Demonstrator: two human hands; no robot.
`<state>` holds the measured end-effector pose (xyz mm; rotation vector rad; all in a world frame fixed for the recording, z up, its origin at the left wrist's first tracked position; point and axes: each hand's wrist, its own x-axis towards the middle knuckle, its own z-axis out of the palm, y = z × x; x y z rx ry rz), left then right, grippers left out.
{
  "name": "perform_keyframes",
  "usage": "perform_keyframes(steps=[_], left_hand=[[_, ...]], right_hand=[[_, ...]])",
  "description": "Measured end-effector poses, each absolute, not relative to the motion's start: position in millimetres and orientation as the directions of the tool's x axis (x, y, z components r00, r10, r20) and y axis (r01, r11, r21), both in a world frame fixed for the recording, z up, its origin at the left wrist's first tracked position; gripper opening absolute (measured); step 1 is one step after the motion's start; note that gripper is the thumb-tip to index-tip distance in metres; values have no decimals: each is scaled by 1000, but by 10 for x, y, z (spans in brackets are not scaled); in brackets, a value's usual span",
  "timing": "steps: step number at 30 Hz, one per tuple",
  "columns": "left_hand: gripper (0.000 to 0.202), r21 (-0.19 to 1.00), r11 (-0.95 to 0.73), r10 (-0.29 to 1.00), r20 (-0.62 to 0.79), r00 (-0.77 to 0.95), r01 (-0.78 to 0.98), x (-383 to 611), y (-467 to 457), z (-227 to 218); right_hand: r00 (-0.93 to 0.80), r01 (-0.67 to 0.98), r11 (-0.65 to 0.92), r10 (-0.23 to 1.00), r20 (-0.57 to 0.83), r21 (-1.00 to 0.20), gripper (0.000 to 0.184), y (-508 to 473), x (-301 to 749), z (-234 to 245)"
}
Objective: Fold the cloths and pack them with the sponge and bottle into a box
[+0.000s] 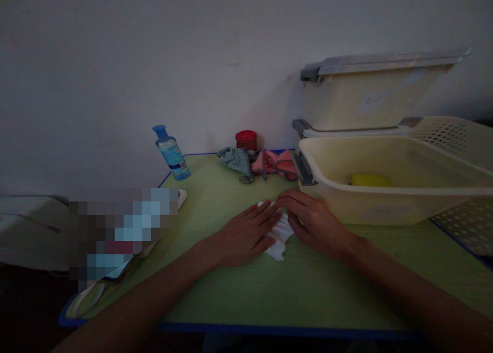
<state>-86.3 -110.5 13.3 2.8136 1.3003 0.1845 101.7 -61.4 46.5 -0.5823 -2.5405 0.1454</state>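
A crinkled white tissue (280, 235) lies on the green tabletop, partly covered by both hands. My left hand (244, 236) rests flat over its left part, palm down with the fingers stretched out. From the right, my right hand (314, 222) reaches in with bent fingers closed at the tissue's upper right edge. Its fingertips meet those of my left hand, so the exact grip is partly hidden.
A pale lidded bin (358, 204), lid raised, stands at the right with a yellow item (370, 181) inside. Behind the hands are a grey cloth (235, 160), a pink cloth (275, 164) and a red container (246, 139). A blue bottle (172, 155) stands back left.
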Motion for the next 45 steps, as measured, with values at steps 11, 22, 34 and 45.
perform_keyframes(steps=[11, 22, 34, 45], left_hand=[[51, 68, -626, 780, 82, 621, 777, -855, -1124, 146], [31, 568, -413, 902, 362, 234, 712, -936, -1088, 139], [16, 698, -363, 930, 315, 190, 617, -914, -1011, 145], [11, 723, -328, 942, 299, 152, 607, -906, -985, 126]], right_hand=[[-785, 338, 868, 473, 400, -364, 27, -588, 996, 405], [-796, 374, 865, 484, 362, -335, 32, -539, 998, 310], [-739, 494, 808, 585, 335, -320, 25, -592, 975, 348], [-659, 603, 696, 710, 247, -391, 22, -610, 928, 364]])
